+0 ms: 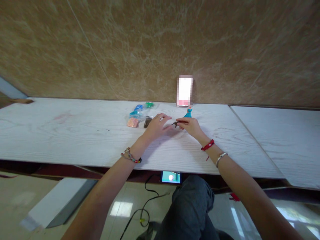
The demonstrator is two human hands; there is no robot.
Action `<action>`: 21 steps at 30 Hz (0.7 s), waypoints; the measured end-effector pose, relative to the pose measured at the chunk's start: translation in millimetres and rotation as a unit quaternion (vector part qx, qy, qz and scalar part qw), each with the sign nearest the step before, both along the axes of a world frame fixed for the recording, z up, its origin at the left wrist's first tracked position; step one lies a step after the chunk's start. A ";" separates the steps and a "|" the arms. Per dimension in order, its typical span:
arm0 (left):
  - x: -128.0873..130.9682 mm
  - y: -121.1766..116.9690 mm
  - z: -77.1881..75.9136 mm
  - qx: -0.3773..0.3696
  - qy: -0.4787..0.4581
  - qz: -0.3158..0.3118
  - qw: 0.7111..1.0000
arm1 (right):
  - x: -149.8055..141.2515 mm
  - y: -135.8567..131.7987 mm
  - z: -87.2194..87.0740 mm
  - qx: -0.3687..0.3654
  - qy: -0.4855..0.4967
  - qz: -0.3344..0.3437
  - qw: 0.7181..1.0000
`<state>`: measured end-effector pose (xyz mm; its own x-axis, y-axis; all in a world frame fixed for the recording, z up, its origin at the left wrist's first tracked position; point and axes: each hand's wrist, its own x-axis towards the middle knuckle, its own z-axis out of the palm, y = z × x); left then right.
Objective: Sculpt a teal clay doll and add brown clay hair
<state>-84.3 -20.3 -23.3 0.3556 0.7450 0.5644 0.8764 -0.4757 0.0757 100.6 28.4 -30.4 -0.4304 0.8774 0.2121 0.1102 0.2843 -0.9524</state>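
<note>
My right hand [189, 126] pinches a small dark brown clay piece [175, 124] just above the white wooden table [75, 133]. My left hand [157, 124] rests on the table beside it, fingers curled and reaching toward the piece; I cannot make out anything in them. A small teal clay figure [188, 113] stands just behind my right hand. To the left of my left hand lie several small bags of clay: orange [132, 122], dark brown [147, 121], blue [137, 110] and green [149, 105].
A pixelated upright card or screen [185, 91] leans on the marbled brown wall behind the figure. A second white table [280, 140] adjoins on the right. A lit phone [171, 177] with a cable lies below the table edge by my knee.
</note>
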 end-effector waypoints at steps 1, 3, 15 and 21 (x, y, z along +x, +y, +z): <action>4.6 -1.0 0.2 -0.004 0.015 -0.016 1.000 | -1.4 -1.2 0.5 -0.005 0.005 0.000 1.000; 11.8 -3.3 0.8 -0.006 0.039 -0.008 0.999 | -4.5 -3.8 1.6 -0.018 0.012 -0.011 1.000; 23.1 -6.4 2.2 0.005 0.041 0.009 0.999 | -7.1 -15.7 10.3 0.079 -0.068 -0.013 0.994; 22.9 -8.8 8.4 0.011 -0.017 -0.018 1.000 | -5.9 -12.7 12.1 0.053 -0.024 0.029 0.998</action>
